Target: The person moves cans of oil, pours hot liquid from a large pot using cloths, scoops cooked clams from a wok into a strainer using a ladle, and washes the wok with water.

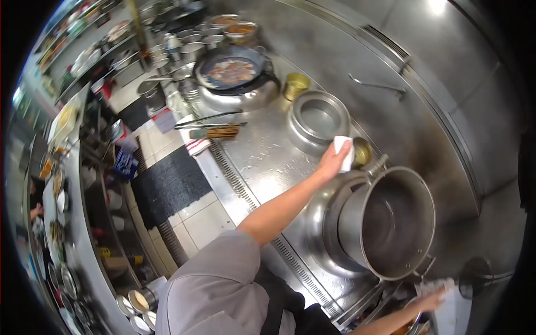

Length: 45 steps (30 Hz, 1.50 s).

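Observation:
My left hand (pixel 334 162) is closed on a folded white cloth (pixel 344 152), beside the upper handle (pixel 378 166) of a large stockpot (pixel 391 223). The pot looks tilted, its wide mouth facing me, and rests on a round steel burner ring (pixel 321 223). Little shows inside it beyond a bare grey bottom. At the lower right my right hand (pixel 430 301) reaches out with its fingers stretched, at the edge of a whitish cloth (pixel 434 287). Whether the fingers touch that cloth I cannot tell. The pot's lower handle (pixel 425 268) is just above this hand.
Behind the left hand are a round steel pot (pixel 319 117) and two brass-coloured cups (pixel 296 85) (pixel 362 152). Farther off, a wok (pixel 231 72) holds food on another burner. A bamboo brush (pixel 218 132) lies on the wet steel counter (pixel 262 162). A strainer (pixel 477 274) is at right.

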Each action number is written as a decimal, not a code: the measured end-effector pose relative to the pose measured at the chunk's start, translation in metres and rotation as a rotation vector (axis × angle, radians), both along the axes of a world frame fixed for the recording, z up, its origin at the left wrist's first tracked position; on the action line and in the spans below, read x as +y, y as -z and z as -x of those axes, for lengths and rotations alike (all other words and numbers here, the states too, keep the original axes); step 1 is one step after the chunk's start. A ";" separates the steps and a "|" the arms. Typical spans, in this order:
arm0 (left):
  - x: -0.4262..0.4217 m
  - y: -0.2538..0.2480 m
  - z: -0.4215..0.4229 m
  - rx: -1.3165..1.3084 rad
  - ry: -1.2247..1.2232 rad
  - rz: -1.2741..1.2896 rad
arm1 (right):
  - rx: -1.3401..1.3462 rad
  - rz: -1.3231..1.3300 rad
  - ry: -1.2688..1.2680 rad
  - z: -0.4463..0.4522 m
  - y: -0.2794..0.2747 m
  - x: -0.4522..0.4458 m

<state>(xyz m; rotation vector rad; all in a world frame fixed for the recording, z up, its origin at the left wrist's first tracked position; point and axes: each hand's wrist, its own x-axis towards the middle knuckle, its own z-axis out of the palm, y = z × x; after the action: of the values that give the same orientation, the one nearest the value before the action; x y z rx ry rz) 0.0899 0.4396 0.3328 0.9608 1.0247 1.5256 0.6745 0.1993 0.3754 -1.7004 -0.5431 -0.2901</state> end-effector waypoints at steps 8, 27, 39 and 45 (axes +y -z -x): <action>-0.189 0.073 0.151 -0.220 0.021 0.244 | -0.217 -0.253 -0.722 0.167 -0.137 -0.041; -0.527 0.112 0.401 -0.210 -0.869 0.155 | 0.626 0.694 -2.371 0.839 0.083 0.003; -0.608 0.156 0.503 -0.442 -1.246 0.095 | 0.585 1.037 -2.660 1.110 0.102 -0.042; -0.594 0.195 0.539 -0.600 -1.385 0.317 | 1.080 1.707 -2.430 1.268 0.184 -0.016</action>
<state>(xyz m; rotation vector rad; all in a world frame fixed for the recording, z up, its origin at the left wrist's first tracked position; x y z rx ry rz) -0.4496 -0.1547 0.1380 -0.6493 1.4650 2.3678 -0.5935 0.1834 0.1913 0.5201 1.1652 -2.3599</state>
